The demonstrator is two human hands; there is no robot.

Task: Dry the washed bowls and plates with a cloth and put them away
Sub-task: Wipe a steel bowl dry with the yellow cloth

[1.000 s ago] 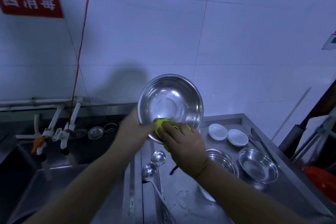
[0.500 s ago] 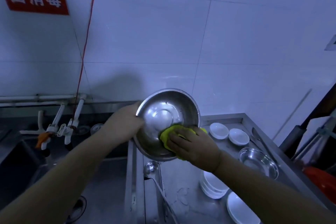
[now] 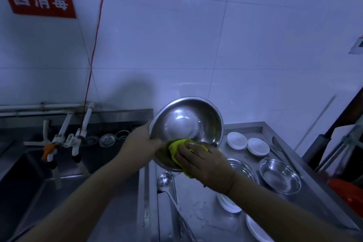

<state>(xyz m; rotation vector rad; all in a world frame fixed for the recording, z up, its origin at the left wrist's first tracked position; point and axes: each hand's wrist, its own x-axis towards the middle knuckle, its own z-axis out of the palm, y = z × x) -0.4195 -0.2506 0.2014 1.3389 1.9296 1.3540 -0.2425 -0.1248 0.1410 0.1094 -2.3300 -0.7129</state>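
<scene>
Steel bowl held tilted above the counter, cloth at its lower rim

The left hand (image 3: 140, 146) grips the steel bowl (image 3: 186, 124) at its 9 o'clock rim, fingers hidden behind it. The right hand (image 3: 204, 163) presses the yellow cloth (image 3: 175, 148) against the 6 o'clock rim, fingers slightly spread over the cloth.

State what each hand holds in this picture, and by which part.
The left hand grips the steel bowl by its left rim. The right hand presses the yellow cloth against the bowl's lower inside.
</scene>
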